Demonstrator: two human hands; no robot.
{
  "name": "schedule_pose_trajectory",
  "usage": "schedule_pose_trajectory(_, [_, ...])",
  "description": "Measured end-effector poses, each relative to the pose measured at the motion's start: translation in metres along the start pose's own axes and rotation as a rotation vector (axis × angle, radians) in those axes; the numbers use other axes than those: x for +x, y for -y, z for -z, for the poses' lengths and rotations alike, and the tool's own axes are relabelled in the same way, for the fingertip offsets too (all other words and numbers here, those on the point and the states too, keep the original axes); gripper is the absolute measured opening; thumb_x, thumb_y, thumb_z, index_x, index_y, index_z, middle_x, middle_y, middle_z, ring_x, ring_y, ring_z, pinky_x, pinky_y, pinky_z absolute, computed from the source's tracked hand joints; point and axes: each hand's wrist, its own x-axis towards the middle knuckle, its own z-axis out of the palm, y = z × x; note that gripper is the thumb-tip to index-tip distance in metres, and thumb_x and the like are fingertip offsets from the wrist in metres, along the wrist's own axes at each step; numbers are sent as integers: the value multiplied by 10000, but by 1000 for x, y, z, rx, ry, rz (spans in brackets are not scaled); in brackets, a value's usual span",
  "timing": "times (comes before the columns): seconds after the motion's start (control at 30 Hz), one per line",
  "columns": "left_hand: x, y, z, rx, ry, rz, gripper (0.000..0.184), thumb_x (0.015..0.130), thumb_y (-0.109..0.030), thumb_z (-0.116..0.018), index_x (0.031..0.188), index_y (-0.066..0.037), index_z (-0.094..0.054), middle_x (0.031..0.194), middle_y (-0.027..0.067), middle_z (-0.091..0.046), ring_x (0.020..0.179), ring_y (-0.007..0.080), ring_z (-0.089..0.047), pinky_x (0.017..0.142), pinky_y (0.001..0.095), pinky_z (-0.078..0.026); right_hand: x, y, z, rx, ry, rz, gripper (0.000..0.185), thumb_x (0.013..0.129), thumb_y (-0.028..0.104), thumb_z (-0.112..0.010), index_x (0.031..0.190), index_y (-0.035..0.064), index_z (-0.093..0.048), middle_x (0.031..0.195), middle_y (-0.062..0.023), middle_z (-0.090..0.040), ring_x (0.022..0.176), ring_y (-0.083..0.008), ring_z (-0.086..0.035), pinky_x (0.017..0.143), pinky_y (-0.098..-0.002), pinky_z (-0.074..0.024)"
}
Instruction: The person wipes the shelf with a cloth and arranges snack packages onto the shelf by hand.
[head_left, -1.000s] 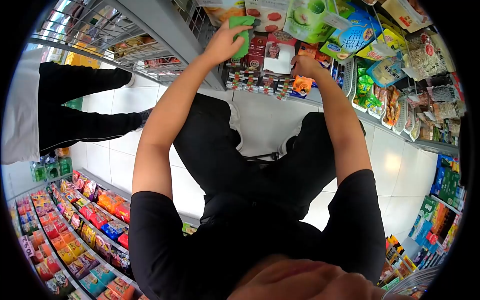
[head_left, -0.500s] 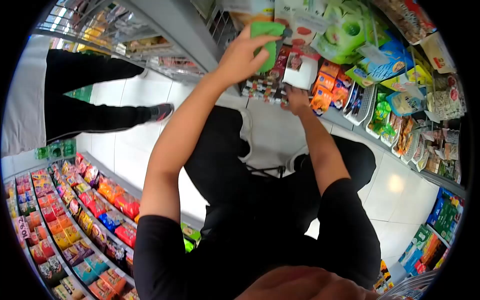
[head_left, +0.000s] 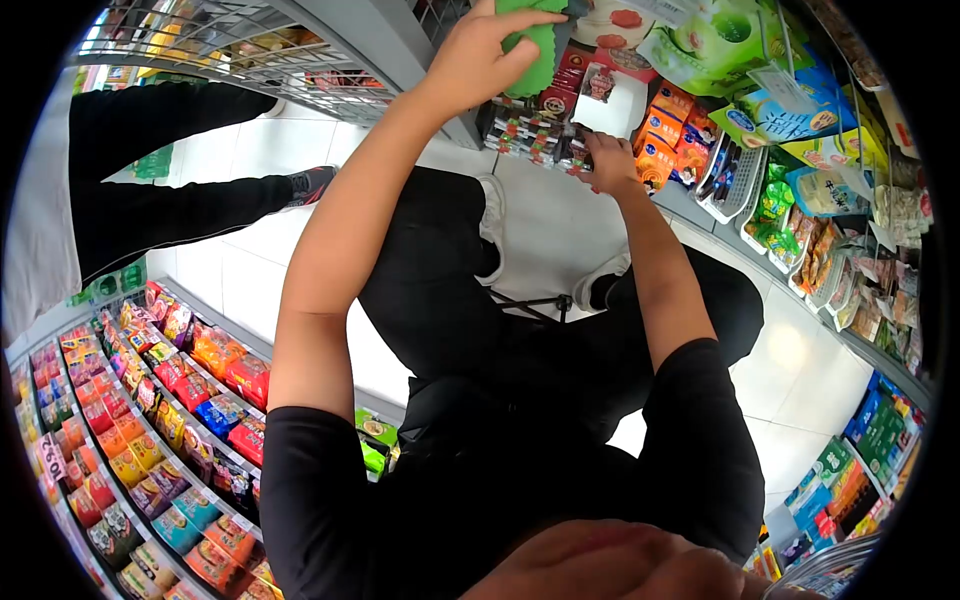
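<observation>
My left hand [head_left: 482, 55] is closed on a green cloth [head_left: 535, 60], held up by the shelf post, above small red boxes [head_left: 565, 80]. My right hand [head_left: 610, 162] is low at the shelf front. Its fingers are a little apart and touch the end of a row of small dark packs with red and green marks [head_left: 530, 135]; the fingertips are partly hidden. Just behind that hand is a white box [head_left: 612, 102] with a dark picture. Orange packets [head_left: 660, 135] stand to its right.
White baskets of snacks [head_left: 735, 185] line the shelf to the right, with hanging bags [head_left: 725, 35] above. A grey shelf post [head_left: 370, 45] rises at left. Another person's legs [head_left: 180, 200] are at far left. Behind them stands a rack of colourful packets [head_left: 150, 420].
The view has shifted, so the shelf appears higher. My left hand still holds the green cloth, near the top edge now. My right hand has moved from the white box's front corner toward the orange packets.
</observation>
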Motion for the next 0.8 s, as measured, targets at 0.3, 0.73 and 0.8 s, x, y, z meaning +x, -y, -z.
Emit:
schedule_pose_trajectory(0.3, [-2, 7, 6, 2, 0, 95, 439, 831, -53, -537, 1247, -54, -674, 1278, 211, -633, 1220, 362, -587, 1056, 388, -439, -6, -3, -14, 18, -111, 2, 698, 755, 482, -778, 1315, 104, -600, 1305, -71, -604, 1275, -227, -535, 1095, -485, -346])
schedule_pose_trajectory(0.73, [-5, 13, 5, 11, -32, 41, 425, 825, -39, -559, 1230, -52, -685, 1333, 213, -595, 1282, 368, -538, 1109, 399, -395, -2, 21, -21, -134, -157, -32, 841, 730, 485, -798, 1415, 95, -505, 1371, -73, -551, 1312, -226, -494, 1127, -525, -307])
schedule_pose_trajectory(0.8, [-5, 12, 5, 15, -32, 39, 421, 826, -42, -560, 1229, -49, -684, 1333, 213, -596, 1283, 371, -537, 1110, 406, -396, -3, 27, -18, -173, -168, -49, 884, 705, 485, -815, 1430, 100, -486, 1391, -65, -531, 1323, -222, -481, 1138, -545, -289])
